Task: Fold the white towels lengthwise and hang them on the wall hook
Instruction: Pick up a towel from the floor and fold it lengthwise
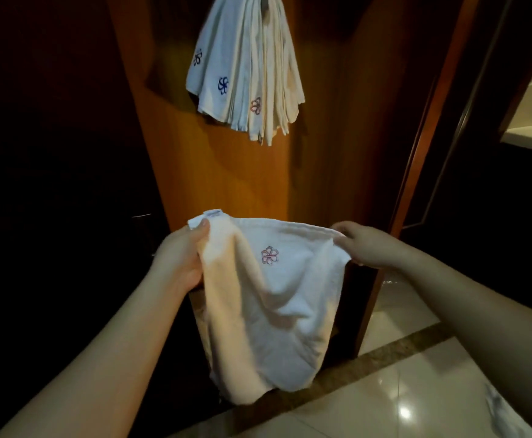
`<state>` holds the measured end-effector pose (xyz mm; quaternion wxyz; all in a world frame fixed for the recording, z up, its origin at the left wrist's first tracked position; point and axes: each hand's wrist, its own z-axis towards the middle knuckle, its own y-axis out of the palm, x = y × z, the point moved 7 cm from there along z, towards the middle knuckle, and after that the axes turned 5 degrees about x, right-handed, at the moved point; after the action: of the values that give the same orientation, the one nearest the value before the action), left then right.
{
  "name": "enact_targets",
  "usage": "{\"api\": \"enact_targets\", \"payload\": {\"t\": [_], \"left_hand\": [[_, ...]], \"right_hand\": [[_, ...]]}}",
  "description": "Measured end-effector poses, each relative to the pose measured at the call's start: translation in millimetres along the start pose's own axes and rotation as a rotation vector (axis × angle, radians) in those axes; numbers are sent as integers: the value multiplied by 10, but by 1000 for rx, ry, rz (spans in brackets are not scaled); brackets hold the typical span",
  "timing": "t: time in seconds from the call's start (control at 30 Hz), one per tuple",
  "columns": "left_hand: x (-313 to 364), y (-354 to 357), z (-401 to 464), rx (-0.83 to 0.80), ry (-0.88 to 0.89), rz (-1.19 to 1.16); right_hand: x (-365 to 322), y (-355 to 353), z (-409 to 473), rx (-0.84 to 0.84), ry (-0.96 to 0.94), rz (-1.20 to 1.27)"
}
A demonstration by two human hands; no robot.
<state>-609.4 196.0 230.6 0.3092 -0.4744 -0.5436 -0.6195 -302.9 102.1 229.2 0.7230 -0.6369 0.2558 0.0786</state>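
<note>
A white towel (277,298) with a pink embroidered flower hangs between my two hands in front of a wooden panel. My left hand (179,257) grips its upper left corner, thumb on top near a small label. My right hand (366,245) pinches the upper right corner. The top edge runs slack between them and the cloth sags in soft folds below. Higher up, several folded white towels (249,67) with blue and pink emblems hang in a bunch from the wall hook (263,0), which is mostly hidden at the frame's top edge.
The orange-brown wooden panel (226,178) stands straight ahead, with dark cabinet fronts to the left. A wooden door frame (416,172) rises on the right. Glossy pale floor tiles (400,390) with a brown border strip lie at the lower right.
</note>
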Motion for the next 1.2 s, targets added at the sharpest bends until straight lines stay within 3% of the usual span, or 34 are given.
{"api": "enact_targets", "payload": {"t": [0.13,0.27,0.37,0.47,0.6,0.73,0.87,1.0,1.2], "left_hand": [[-219,350,-212,-63,-23,-49],[-311,617,-382,-130,9,74],[-384,801,-490,-266,-32,57],[-384,878,-547,-367,-14,84],[-347,920,-592,-410,16,116],[-337,947,-606,-423,39,129],[-277,1028,-745,-534,22,121],[-179,1037,-815,-511,115,312],[-200,1025,-810,-493,96,353]], "right_hand": [[-487,46,-291,-50,-59,464],[-849,110,-488,-196,-90,876],[-995,63,-627,-236,-228,737],[-1038,-51,-708,-109,-301,570],[-1102,-130,-773,27,-291,622],[-1119,-149,-792,80,-254,643],[-1125,-139,-830,95,-220,647],[-1144,-143,-872,100,-226,605],[-1117,-141,-836,104,-198,538]]}}
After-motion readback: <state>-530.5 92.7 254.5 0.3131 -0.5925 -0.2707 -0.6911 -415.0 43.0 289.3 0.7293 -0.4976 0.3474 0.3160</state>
